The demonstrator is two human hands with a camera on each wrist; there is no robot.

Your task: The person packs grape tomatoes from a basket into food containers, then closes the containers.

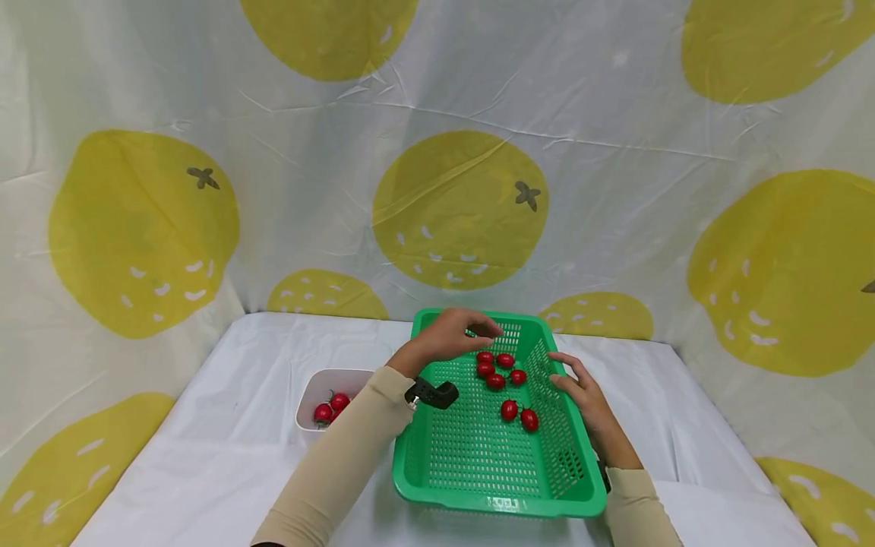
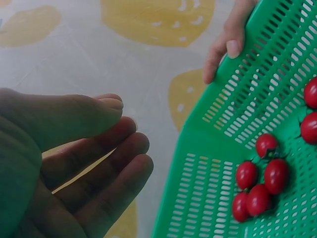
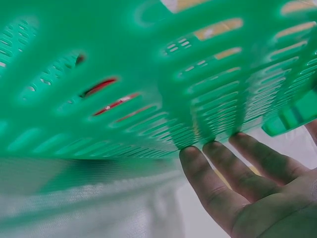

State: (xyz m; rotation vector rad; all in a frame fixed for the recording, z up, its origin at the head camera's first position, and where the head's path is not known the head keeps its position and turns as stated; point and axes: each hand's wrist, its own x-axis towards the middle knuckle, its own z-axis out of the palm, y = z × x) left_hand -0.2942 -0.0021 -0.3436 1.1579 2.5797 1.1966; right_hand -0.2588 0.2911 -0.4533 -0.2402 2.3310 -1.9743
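Seven small red tomatoes (image 1: 495, 381) lie in the green basket (image 1: 506, 504); through the head camera I see five bunched just below the fingertips of the left hand (image 1: 451, 334) and two set apart, nearer the wearer and to the left of the right hand (image 1: 582, 391). I have the left hand above the basket with nothing in its grasp: on its wrist view the fingers (image 2: 129, 181) are slightly bent and spread, well clear of any tomato.

The right hand is at the basket's right side. Its thumb and index finger reach the rim, and my right wrist view shows three fingers (image 3: 210, 183) nearly straight, tips touching the outer wall rather than wrapped round it. Slivers of red (image 3: 119, 103) show through the slots above and left of those fingertips.

Left of the left fingers, past the beige sleeve (image 1: 349, 463), a white container (image 1: 328, 380) stands on the white-covered tabletop (image 1: 253, 410) with further tomatoes (image 1: 323, 412) inside; the sleeve hides part of it, so I can't count them. Beyond both sets of fingers hangs a pale cloth (image 1: 601, 121) printed with big yellow fruit (image 1: 461, 213).
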